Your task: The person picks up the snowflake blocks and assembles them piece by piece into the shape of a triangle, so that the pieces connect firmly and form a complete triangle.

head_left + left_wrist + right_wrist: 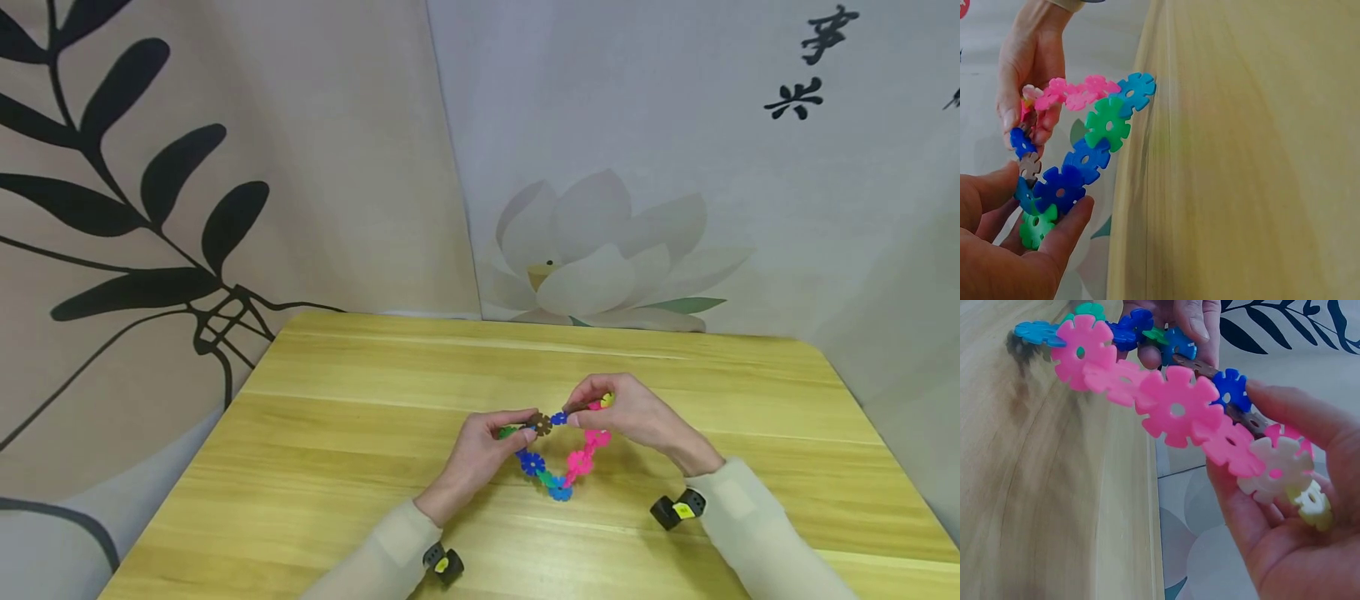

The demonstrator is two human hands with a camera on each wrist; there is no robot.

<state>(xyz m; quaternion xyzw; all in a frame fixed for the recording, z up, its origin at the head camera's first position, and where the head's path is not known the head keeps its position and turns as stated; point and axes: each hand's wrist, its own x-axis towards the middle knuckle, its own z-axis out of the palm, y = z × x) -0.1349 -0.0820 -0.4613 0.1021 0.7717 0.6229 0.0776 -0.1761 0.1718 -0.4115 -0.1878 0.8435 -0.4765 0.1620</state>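
Slotted plastic snowflake discs are joined edge to edge in a ring-shaped chain [580, 462], held up over the table between both hands. My left hand [480, 454] grips its left side, thumb and fingers around a green disc [1038, 230] and a light blue disc beside a brown disc [542, 424]. Across the gap, my right hand [630, 411] pinches the chain by a second brown disc [1247, 420], right beside a small blue disc [1230, 390]. Pink discs [1177, 407], a white disc [1277, 467] and a yellow disc [1315, 505] sit close to the right palm.
Under the hands lies a light wooden table [360, 367]. A pale backdrop [360, 150] with printed leaves and a lotus stands behind its far edge. Each wrist carries a small black camera [678, 508].
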